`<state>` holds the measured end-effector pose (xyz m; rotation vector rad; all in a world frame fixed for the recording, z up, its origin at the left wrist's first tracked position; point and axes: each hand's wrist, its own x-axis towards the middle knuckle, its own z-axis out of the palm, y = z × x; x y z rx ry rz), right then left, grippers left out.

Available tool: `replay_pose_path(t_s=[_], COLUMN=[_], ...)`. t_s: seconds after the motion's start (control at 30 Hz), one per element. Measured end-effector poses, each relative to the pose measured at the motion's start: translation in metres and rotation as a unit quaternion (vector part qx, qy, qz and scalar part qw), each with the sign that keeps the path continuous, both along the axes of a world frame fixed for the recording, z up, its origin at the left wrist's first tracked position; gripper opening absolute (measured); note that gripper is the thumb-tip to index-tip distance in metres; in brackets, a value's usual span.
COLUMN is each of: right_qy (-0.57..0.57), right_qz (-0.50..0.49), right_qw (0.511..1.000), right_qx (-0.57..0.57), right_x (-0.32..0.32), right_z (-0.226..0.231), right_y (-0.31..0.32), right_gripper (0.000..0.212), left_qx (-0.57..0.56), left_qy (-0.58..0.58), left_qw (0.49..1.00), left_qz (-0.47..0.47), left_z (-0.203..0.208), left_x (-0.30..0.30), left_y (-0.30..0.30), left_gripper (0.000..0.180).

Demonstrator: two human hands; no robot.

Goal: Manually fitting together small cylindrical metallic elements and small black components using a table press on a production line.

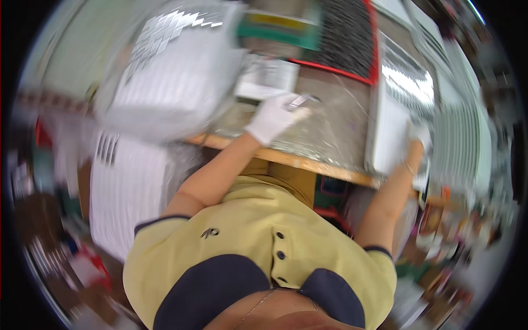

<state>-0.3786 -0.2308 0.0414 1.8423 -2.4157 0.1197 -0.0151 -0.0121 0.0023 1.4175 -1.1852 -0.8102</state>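
Observation:
My left hand, in a white glove with a bare finger or thumb showing, is closed around a short, shiny silver tool with a dark tip; its exact kind is unclear. It is above the grey tabletop, just in front of a small white box. Farther right, my right hand, also white-gloved, is at the right edge of a white ribbed panel, partly under glossy clear film. Motion blurs its fingers, and I cannot tell whether they grip the panel.
A red-rimmed tray of small dark pieces lies at the back, beside a green container. Wrapped stacks of white panels stand at the left. More pale ribbed panels stand at the right. A wooden edge borders the table.

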Motion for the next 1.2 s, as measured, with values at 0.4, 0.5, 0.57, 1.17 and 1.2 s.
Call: replay_pose_path(t_s=[0.4,0.5,0.57,1.17,1.2], right_qy=[-0.606,-0.564,-0.487,-0.519,-0.497], right_qz=[0.336,0.368,0.419,0.391,0.381], right_qw=[0.719,0.735,0.764,0.760,0.780], right_qx=[0.049,0.077,0.065,-0.010,0.000], right_x=[0.208,0.235,0.240,0.300,0.308], right_z=[0.039,0.050,0.047,-0.020,-0.026], right_y=[0.163,0.178,0.179,0.125,0.124], right_gripper=[0.018,0.020,0.021,0.023,0.022], left_qx=[0.055,0.058,0.070,0.098,0.070], left_qy=[0.064,0.098,0.112,-0.254,-0.277], left_qw=[0.995,0.993,0.991,0.959,0.953], left_qz=[-0.046,-0.040,-0.033,0.079,0.100], left_z=[0.032,0.031,0.027,0.028,0.025], left_x=[0.017,0.027,0.027,0.087,0.094], left_y=[0.035,0.040,0.041,-0.030,-0.029], left_gripper=[0.036,0.039,0.040,0.034,0.029])
